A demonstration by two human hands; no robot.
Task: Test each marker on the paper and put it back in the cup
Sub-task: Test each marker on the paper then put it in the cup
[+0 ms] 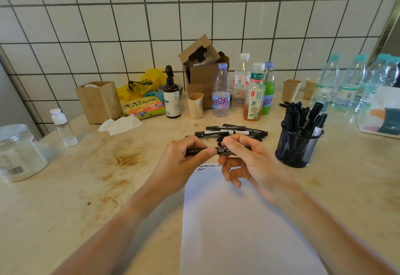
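A black marker [219, 150] lies level between both hands, above the far edge of the white paper [236, 220]. My left hand [184, 162] grips its left end; my right hand [246, 162] pinches its right part with thumb and forefinger. Short wavy ink marks [208, 166] show at the paper's top edge. Several loose black markers [231, 133] lie in a pile just beyond the hands. A black mesh cup [297, 147] at the right holds several markers upright.
Bottles [253, 93], a cardboard box [203, 69], paper cups [291, 89] and a pump bottle [172, 99] line the tiled wall. A wooden box [99, 101], tissue [121, 125], small bottle [62, 127] and plastic jar [19, 153] stand left. Water bottles [355, 80] at right.
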